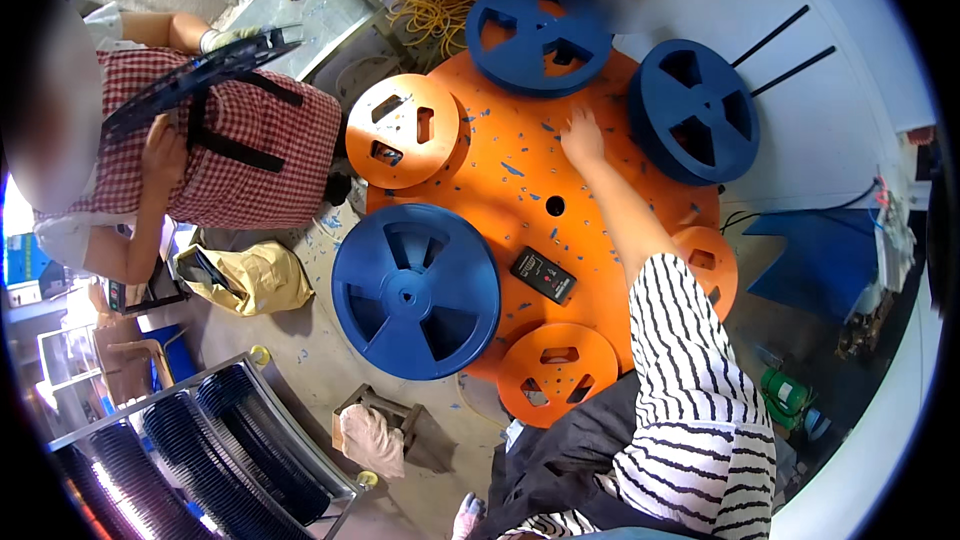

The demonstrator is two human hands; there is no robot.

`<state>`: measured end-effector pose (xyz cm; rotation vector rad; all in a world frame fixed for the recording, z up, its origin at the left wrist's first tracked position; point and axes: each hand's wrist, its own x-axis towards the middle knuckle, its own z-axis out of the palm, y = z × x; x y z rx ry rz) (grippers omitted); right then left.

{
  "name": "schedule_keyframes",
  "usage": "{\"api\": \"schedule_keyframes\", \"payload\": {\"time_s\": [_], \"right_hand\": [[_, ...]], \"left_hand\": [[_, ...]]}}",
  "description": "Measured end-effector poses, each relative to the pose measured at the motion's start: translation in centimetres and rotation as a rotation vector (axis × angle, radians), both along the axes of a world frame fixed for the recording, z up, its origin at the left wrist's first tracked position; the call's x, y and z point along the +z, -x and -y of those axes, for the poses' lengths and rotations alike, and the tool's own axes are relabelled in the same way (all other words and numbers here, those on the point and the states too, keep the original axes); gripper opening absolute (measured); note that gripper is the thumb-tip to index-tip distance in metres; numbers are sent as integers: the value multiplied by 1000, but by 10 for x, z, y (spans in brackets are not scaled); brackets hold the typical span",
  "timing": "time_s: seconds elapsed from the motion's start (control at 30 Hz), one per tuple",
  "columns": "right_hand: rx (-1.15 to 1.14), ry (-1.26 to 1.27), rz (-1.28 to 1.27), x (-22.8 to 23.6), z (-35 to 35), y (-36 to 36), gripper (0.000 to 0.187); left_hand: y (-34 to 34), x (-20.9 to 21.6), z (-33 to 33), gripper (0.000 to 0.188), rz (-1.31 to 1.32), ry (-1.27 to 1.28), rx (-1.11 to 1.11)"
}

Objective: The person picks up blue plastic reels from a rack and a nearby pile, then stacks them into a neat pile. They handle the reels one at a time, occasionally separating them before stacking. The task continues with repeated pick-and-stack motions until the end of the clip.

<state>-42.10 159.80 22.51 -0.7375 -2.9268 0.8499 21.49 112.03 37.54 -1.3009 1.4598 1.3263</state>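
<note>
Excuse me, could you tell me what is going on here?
The person's right hand reaches over an orange round table strewn with blue scraps; whether it touches any is unclear. The left hand is low, near the picture's lower edge. Three blue reels sit around the table, and a co-worker at the left holds a dark reel.

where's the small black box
In the head view, the black box lies below centre on the orange table, right of the lower blue reel.

Blue reels leave the right hand a gap.
</note>
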Motion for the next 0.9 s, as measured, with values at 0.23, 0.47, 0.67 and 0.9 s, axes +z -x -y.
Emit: {"api": "schedule_keyframes", "payload": {"time_s": [0.23,0.47,0.67,0.9], "right_hand": [[288,-193,216,14,-27,78,56],[598,-136,-37,58,-12,-18,28],[882,-160,-223,190,22,-157,36],[1259,-314,-411,319,130,-320,13]], "left_hand": [[8,-17,-22,47,83,91,22],[6,-21,-9,47,-148,135,-68],[171,32,-54,44,-684,471,-694],[312,168,-104,64,-1493,806,-756]]}}
